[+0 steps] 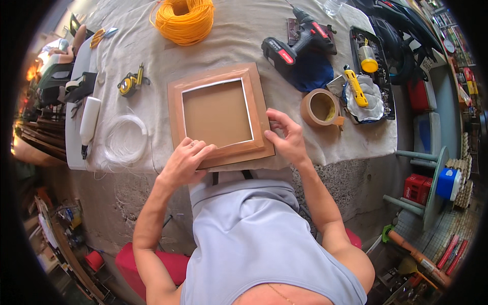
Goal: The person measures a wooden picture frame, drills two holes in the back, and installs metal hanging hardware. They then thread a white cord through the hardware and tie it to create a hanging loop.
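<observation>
A square brown picture frame (247, 84) with a white inner edge lies on the cloth-covered table in front of me. Brown board (217, 114) fills its opening, and a darker border shows around its outside. My left hand (188, 158) is closed over the near rail, left of its middle, with bent fingers on top and the thumb low at the edge. At the lower right side, my right hand (287, 134) pinches the frame's edge between thumb and fingers. What lies under the frame is hidden.
Left on the table are a tape measure (130, 84), clear line coil (122, 140), white bottle (90, 120) and scissors (103, 36). Orange cord (184, 21) sits at the back. Rightward are a cordless drill (300, 39), brown tape roll (319, 108), yellow utility knife (356, 88) and black tool tray (387, 96).
</observation>
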`<state>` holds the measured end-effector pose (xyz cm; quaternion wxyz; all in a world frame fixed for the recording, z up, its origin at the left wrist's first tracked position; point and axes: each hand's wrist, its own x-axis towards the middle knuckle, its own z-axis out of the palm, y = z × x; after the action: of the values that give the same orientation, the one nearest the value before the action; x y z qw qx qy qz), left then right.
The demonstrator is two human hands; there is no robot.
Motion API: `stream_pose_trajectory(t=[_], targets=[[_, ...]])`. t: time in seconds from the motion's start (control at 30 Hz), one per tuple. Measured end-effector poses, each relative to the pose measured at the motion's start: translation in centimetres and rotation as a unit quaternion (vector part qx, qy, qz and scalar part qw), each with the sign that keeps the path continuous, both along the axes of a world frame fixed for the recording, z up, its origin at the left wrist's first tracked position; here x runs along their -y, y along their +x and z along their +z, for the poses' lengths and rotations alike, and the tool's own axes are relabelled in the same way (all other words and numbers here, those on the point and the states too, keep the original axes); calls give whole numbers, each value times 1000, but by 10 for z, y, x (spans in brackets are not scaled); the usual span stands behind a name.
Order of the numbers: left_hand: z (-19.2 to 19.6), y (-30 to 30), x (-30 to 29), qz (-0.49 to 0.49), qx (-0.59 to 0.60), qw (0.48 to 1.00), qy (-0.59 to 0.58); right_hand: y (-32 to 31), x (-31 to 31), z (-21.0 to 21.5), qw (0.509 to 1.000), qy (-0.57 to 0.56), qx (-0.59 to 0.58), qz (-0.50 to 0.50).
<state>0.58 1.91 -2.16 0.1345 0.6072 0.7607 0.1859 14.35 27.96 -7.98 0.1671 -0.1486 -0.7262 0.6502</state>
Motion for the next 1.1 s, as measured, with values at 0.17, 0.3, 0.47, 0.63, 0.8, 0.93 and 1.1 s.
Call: stream_pose_trajectory(t=[0.17,0.3,0.47,0.63,0.8,0.93,1.1], targets=[[-16,8,9,58,-13,998,28,13,4,15,986,161,53,8],[-6,-6,18,133,18,981,140,11,-9,18,978,201,48,-23],[-27,-140,43,454,-144,874,93,-12,-5,50,979,204,4,-15],[-56,-254,63,477,-140,864,-78,-29,39,67,973,212,-72,55],[-43,-260,57,467,-99,877,-55,-12,63,63,990,103,-39,90],[-33,-227,62,446,-97,878,146,-12,71,63,987,-101,22,123],[25,-91,11,329,39,907,259,-62,87,80,937,-329,30,115]])
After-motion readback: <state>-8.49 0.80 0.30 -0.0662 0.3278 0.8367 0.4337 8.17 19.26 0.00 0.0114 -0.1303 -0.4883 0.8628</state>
